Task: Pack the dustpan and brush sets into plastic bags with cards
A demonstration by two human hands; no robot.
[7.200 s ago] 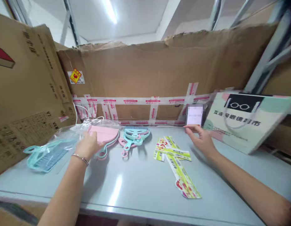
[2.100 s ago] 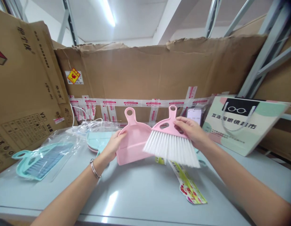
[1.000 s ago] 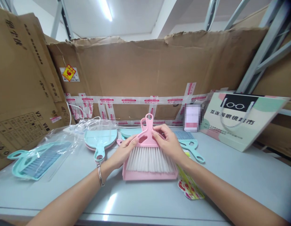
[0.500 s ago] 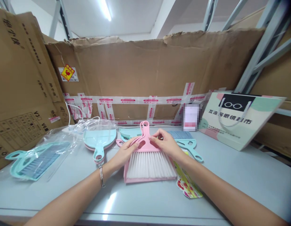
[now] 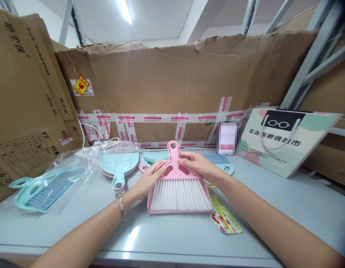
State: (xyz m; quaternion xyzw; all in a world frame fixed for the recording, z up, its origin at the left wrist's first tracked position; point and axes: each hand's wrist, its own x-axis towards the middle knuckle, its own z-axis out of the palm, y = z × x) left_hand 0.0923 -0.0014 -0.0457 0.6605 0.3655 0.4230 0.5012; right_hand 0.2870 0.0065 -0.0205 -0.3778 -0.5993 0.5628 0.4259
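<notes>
A small pink brush (image 5: 176, 188) with white bristles lies nested in a pink dustpan (image 5: 180, 210) on the grey table (image 5: 172, 238), handles pointing away from me. My left hand (image 5: 146, 181) grips the set at its left shoulder, fingers curled round the edge. My right hand (image 5: 198, 165) pinches the brush's pink head from the right. A metal bracelet (image 5: 122, 206) circles my left wrist.
Teal and pink dustpans (image 5: 119, 165) are stacked to the left, a bagged teal set (image 5: 46, 188) further left, a teal brush (image 5: 222, 162) behind my right hand. Printed paper labels (image 5: 224, 217) lie under my right forearm. Cardboard walls surround the table; a paper bag (image 5: 284, 139) leans at right.
The pink brush, held apart from the dustpan two seconds ago, has been laid into the pan. Since half a second ago my hands pressed it flatter and shifted slightly.
</notes>
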